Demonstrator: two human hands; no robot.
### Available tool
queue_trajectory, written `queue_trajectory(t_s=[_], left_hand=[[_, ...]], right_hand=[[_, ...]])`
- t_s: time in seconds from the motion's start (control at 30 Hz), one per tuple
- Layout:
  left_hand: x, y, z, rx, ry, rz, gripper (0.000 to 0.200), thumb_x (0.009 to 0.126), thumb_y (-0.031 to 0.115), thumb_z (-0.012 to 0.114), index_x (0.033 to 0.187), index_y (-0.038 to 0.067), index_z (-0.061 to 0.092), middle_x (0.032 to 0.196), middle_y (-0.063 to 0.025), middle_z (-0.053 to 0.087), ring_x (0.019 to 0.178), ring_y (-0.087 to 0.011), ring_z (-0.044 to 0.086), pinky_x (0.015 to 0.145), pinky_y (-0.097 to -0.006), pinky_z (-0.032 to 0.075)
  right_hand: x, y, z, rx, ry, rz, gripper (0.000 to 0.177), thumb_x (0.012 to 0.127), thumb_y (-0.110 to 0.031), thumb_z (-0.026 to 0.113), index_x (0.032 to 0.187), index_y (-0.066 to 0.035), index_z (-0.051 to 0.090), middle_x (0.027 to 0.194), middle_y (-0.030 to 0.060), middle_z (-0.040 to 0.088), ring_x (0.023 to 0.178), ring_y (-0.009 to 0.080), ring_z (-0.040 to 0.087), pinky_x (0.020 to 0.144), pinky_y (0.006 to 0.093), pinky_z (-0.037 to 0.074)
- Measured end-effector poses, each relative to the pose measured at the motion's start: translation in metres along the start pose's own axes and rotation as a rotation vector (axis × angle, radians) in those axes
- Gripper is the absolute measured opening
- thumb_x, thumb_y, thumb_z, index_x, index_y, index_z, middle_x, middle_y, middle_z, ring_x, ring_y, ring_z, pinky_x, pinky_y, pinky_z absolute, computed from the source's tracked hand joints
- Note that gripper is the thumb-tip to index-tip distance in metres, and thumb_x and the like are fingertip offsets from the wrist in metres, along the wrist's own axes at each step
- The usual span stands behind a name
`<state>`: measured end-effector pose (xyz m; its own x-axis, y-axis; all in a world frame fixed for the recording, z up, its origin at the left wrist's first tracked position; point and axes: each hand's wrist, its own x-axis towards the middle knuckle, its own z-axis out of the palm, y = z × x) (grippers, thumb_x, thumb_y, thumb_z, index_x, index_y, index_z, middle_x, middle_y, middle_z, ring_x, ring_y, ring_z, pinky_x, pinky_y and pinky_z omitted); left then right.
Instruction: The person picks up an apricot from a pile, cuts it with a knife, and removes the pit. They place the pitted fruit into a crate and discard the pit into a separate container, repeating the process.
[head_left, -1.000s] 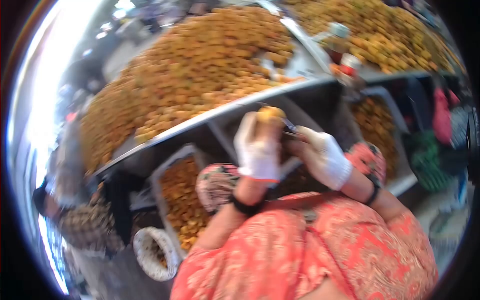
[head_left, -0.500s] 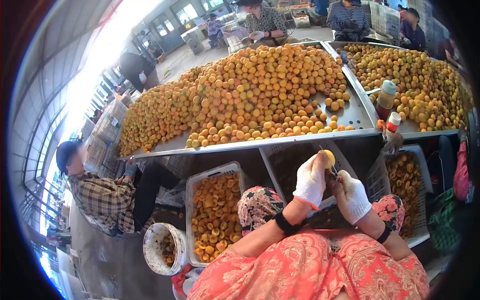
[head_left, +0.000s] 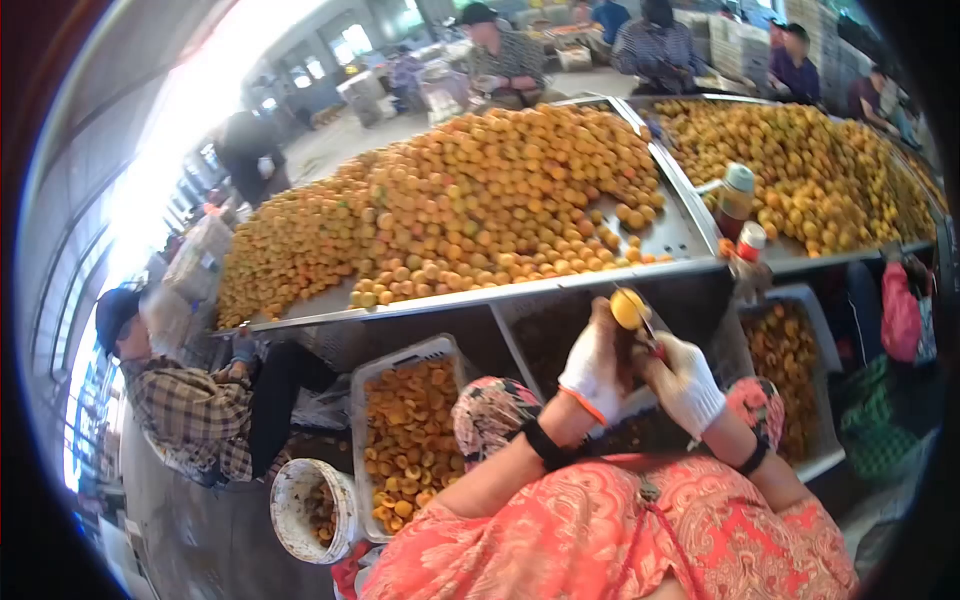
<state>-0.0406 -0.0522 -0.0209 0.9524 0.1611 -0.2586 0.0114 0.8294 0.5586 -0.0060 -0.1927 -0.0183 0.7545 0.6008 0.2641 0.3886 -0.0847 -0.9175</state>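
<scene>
My left hand [head_left: 590, 365], in a white glove with an orange cuff edge, pinches a yellow apricot [head_left: 627, 308] at its fingertips. My right hand [head_left: 684, 385], gloved in white as well, is closed around a small knife [head_left: 656, 347] with a reddish handle. The thin blade lies against or just beside the fruit; its exact contact is hard to make out. Both hands are close together above a dark crate [head_left: 545, 335] between my knees. Beyond them, a big heap of whole apricots [head_left: 500, 190] covers the metal table.
Left of my legs stand a white crate [head_left: 408, 440] of halved apricots and a white bucket [head_left: 310, 505] with scraps. Another crate [head_left: 790, 370] of fruit halves is on the right. Two bottles [head_left: 736, 195] stand by the table's edge [head_left: 480, 302]. A person in plaid [head_left: 190, 405] sits at left.
The view has shifted, so the scene sits a little further left. My left hand has turned the apricot, showing more of it, and the knife's reddish handle is more visible.
</scene>
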Motion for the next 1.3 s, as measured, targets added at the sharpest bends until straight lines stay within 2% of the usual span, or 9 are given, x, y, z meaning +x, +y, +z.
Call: queue_trajectory(t_s=[0.43, 0.6, 0.7, 0.73, 0.8, 0.87, 0.9, 1.07, 1.3], left_hand=[[-0.009, 0.016, 0.0, 0.304, -0.061, 0.316, 0.021, 0.096, 0.024, 0.065, 0.108, 0.007, 0.062, 0.088, -0.0013, 0.063, 0.074, -0.0113, 0.059, 0.063, -0.0258, 0.048], [0.011, 0.025, -0.026, 0.042, -0.086, 0.163, 0.032, 0.094, 0.029, 0.066, 0.109, 0.001, 0.061, 0.084, -0.0053, 0.062, 0.07, -0.0154, 0.059, 0.06, -0.0284, 0.049], [-0.006, 0.017, -0.006, 0.272, -0.164, 0.213, 0.025, 0.097, 0.017, 0.058, 0.116, 0.0, 0.058, 0.088, -0.0076, 0.062, 0.067, -0.0149, 0.059, 0.058, -0.0293, 0.052], [-0.005, 0.01, -0.008, 0.731, -0.28, 0.504, 0.027, 0.097, 0.013, 0.056, 0.122, 0.003, 0.056, 0.089, -0.007, 0.061, 0.066, -0.0136, 0.058, 0.057, -0.0278, 0.051], [-0.013, 0.004, 0.009, 0.52, -0.199, 0.263, 0.041, 0.096, 0.01, 0.055, 0.136, 0.005, 0.048, 0.09, -0.0046, 0.06, 0.066, -0.0094, 0.056, 0.055, -0.0228, 0.048], [-0.005, -0.008, 0.003, 0.812, -0.194, 0.446, 0.044, 0.098, 0.011, 0.055, 0.139, 0.002, 0.044, 0.112, -0.0105, 0.063, 0.098, -0.0162, 0.062, 0.086, -0.0294, 0.05], [-0.003, -0.01, -0.001, 0.912, -0.172, 0.488, 0.043, 0.097, 0.011, 0.056, 0.137, 0.001, 0.046, 0.119, -0.0139, 0.063, 0.112, -0.0169, 0.058, 0.098, -0.0317, 0.045], [-0.011, -0.009, 0.014, 1.13, 0.035, 0.627, 0.016, 0.096, 0.014, 0.059, 0.104, 0.001, 0.055, 0.087, -0.0099, 0.063, 0.08, -0.0162, 0.061, 0.075, -0.0298, 0.05], [-0.009, -0.015, 0.012, 1.045, -0.115, 0.554, 0.018, 0.099, 0.018, 0.054, 0.094, 0.001, 0.056, 0.078, -0.0066, 0.056, 0.072, -0.0136, 0.052, 0.068, -0.0294, 0.046]], right_hand=[[0.01, -0.007, 0.004, 0.044, -0.118, 0.214, 0.03, 0.094, -0.028, 0.061, 0.094, 0.001, 0.063, 0.079, 0.0184, 0.066, 0.074, 0.026, 0.065, 0.07, 0.0374, 0.049], [0.009, -0.017, 0.0, 0.151, 0.023, 0.167, 0.025, 0.094, -0.025, 0.066, 0.089, -0.001, 0.061, 0.069, 0.0056, 0.061, 0.066, 0.0061, 0.049, 0.06, 0.0292, 0.045], [0.015, -0.015, -0.014, 0.221, 0.218, 0.051, 0.027, 0.093, -0.029, 0.068, 0.092, -0.002, 0.061, 0.068, 0.0047, 0.06, 0.065, 0.0066, 0.051, 0.059, 0.0272, 0.045], [0.021, -0.005, -0.014, 0.193, 0.268, -0.008, 0.027, 0.093, -0.029, 0.068, 0.092, -0.002, 0.061, 0.068, 0.0055, 0.059, 0.065, 0.0079, 0.052, 0.059, 0.0276, 0.046], [0.026, -0.014, -0.015, 0.161, 0.291, 0.041, 0.024, 0.093, -0.027, 0.066, 0.095, -0.003, 0.062, 0.07, 0.0088, 0.058, 0.065, 0.0116, 0.056, 0.06, 0.0301, 0.047], [0.031, -0.016, -0.013, 0.063, 0.265, -0.012, 0.025, 0.092, -0.027, 0.066, 0.094, -0.002, 0.061, 0.07, 0.0094, 0.058, 0.066, 0.0114, 0.055, 0.061, 0.0303, 0.047], [0.033, -0.008, -0.012, 0.033, 0.283, -0.031, 0.026, 0.092, -0.027, 0.066, 0.093, -0.002, 0.061, 0.07, 0.0094, 0.058, 0.066, 0.0112, 0.054, 0.062, 0.0299, 0.047], [0.036, -0.006, -0.009, 0.126, 0.274, 0.078, 0.026, 0.092, -0.026, 0.066, 0.09, -0.001, 0.06, 0.069, 0.0079, 0.056, 0.065, 0.0104, 0.051, 0.061, 0.0296, 0.046], [0.039, -0.006, -0.01, 0.317, 0.318, 0.065, 0.023, 0.094, -0.023, 0.065, 0.088, -0.001, 0.059, 0.071, 0.0008, 0.055, 0.068, 0.0064, 0.047, 0.06, 0.0273, 0.043]])
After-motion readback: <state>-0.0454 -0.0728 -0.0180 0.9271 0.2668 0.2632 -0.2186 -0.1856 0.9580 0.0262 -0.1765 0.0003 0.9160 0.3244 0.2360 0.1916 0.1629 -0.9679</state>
